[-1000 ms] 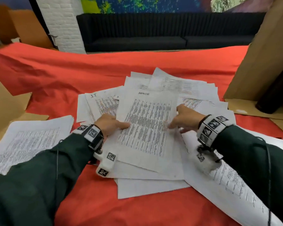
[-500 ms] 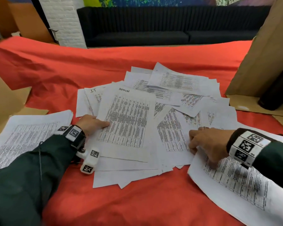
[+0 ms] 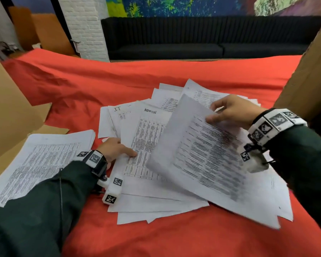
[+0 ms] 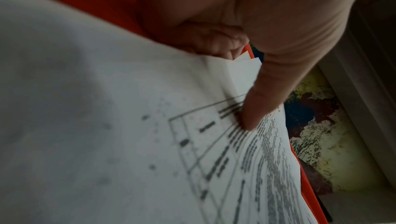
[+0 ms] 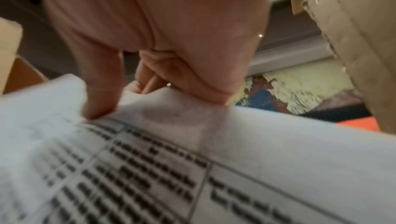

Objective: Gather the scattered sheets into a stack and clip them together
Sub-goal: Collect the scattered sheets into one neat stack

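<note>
Right, your right hand (image 3: 232, 112) pinches a lifted printed sheet (image 3: 208, 154) by its far edge, at 2 o'clock of the scattered sheets (image 3: 148, 184) on the red-covered worktop (image 3: 100, 86). Your left hand (image 3: 115, 148) rests flat, fingers straight, on the ADMIN sheet (image 3: 146, 138). Neat stack (image 3: 37, 164) at 9 o'clock.

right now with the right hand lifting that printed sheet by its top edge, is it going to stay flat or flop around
Probably flop. The lifted sheet already curves where the right hand pinches its top edge, while its lower end drags on the pile. It looks thin and light, so quick moves may make it flutter. The sheets beneath, pressed by the left hand, overlap loosely and could slide.
</note>
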`<state>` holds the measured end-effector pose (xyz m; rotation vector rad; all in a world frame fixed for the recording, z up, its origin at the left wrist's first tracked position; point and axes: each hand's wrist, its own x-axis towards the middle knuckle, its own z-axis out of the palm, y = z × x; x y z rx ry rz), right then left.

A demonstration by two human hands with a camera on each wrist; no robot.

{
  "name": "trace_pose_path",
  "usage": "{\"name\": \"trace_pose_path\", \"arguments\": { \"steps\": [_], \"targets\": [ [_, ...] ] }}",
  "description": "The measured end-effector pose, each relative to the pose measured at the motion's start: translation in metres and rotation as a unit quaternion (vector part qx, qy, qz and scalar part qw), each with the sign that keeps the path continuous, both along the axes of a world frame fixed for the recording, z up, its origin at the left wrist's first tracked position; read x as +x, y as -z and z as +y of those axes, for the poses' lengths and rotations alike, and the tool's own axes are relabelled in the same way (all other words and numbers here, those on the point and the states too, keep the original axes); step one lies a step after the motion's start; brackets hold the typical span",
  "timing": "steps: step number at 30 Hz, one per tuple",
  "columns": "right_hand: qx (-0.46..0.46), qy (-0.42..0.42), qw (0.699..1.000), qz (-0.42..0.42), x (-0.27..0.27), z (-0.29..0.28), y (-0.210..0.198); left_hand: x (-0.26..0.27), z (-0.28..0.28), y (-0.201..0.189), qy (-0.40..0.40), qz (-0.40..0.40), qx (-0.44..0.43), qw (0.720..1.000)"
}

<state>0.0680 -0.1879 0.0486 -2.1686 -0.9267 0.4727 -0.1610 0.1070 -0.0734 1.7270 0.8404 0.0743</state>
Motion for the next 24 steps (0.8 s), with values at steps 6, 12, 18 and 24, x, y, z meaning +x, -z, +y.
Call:
{"name": "trace_pose_path", "arguments": {
  "steps": [6, 12, 18, 24],
  "targets": [
    [-0.111, 0.138, 0.984, 0.015, 0.002, 0.059, 0.064, 0.005, 0.001, 0.003, -0.125, -0.025, -0.056, 0.99],
    [-0.1, 0.096, 0.987, 0.081, -0.024, 0.105, 0.099, -0.001, -0.005, 0.0, -0.016, -0.022, 0.027, 0.999],
    [-0.177, 0.088, 0.97, -0.141, 0.005, 0.087, 0.065, -0.005, 0.008, 0.01, -0.057, -0.052, -0.034, 0.996],
    [-0.382, 0.034, 0.887, -0.256, 0.049, 0.059, 0.076, -0.002, 0.012, 0.01, -0.075, -0.04, -0.042, 0.996]
  ]
}}
